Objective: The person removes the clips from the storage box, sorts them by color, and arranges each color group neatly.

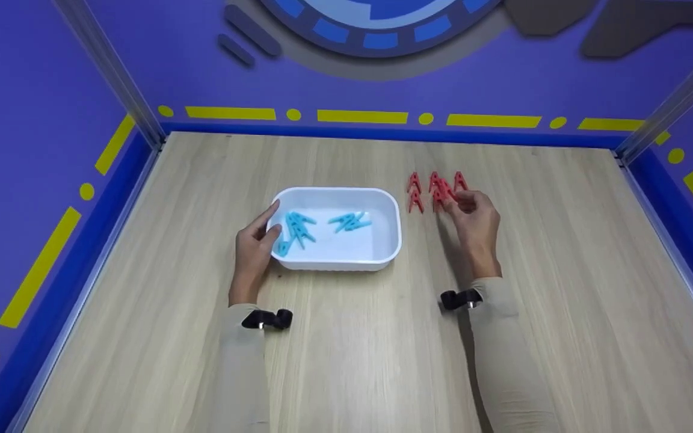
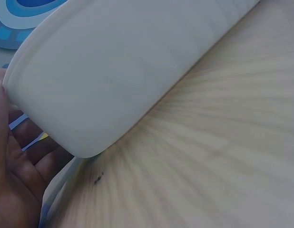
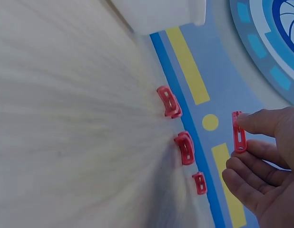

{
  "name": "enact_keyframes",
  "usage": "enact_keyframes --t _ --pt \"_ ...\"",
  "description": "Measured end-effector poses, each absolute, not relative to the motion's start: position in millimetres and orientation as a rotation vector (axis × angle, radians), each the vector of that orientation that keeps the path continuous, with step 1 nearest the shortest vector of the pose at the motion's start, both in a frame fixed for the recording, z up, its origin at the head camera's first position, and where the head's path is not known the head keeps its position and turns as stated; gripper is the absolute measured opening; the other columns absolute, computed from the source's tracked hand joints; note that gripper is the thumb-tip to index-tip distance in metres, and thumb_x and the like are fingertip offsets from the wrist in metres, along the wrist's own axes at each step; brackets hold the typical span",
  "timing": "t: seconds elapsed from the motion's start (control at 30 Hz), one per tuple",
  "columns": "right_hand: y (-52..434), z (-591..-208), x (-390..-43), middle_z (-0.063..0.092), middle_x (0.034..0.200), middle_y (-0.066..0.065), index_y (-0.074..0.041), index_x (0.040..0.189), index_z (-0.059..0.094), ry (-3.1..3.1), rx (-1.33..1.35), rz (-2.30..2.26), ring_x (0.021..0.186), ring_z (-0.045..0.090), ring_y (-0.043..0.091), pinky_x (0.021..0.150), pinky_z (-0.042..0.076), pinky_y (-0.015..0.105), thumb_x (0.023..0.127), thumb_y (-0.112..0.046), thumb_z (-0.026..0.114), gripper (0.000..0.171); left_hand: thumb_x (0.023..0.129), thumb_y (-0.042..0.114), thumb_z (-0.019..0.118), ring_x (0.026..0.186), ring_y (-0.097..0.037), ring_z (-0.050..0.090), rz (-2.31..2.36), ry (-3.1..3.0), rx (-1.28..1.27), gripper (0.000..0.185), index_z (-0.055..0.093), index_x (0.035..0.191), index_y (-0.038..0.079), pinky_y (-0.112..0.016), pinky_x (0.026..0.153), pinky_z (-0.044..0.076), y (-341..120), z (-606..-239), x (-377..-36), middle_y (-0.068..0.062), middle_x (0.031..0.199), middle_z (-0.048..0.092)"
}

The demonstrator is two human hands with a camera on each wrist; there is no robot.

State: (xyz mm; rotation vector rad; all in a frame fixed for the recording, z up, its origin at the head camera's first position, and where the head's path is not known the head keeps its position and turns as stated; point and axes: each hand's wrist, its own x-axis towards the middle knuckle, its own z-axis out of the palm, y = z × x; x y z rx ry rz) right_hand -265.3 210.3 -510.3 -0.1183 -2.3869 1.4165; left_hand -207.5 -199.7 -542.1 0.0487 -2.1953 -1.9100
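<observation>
Red plastic clothespin (image 3: pixel 239 132) sits pinched between the thumb and fingertips of the right hand (image 1: pixel 474 224), lifted just off the pale wood-grain tabletop (image 1: pixel 346 361) at the near edge of a cluster of red plastic clothespins (image 1: pixel 425 191). Nearest the camera, two beige sleeves (image 1: pixel 244 373) run forward over the bare boards, each with a small black wrist camera (image 1: pixel 268 319) strapped at the cuff. Ahead of the left sleeve, the left hand (image 1: pixel 255 249) rests against the left end of a white rectangular plastic tray (image 1: pixel 382 252) with rounded corners; its thumb lies at the rim and its fingers curl round the outer wall, which the left wrist view shows close against the palm. Inside the tray lie several light blue plastic clothespins (image 1: pixel 298 231), one group near the left hand and another towards the middle. To the right of the tray, well apart from it, the loose red pins lie on the table, just beyond the right hand's fingertips. Farthest off, a purple wall (image 1: pixel 503 78) with yellow dashes and dots closes the back of the table.
</observation>
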Motion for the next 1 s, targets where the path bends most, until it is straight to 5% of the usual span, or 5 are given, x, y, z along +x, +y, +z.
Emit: enact_keyframes --t 1.0 --pt "242.2 -527.9 -275.9 0.07 0.111 0.019 0.005 0.121 0.069 -2.531 -0.45 1.334 0.096 0.065 0.025 0.069 0.047 0.019 0.099 -0.013 0.073 0.029 0.103 0.003 0.06 0.151 -0.014 0.041 -1.868 -2.203 0.021 0.05 0.06 0.152 0.013 -0.031 0.124 0.031 -199.7 -544.0 -210.8 0.001 0.158 0.053"
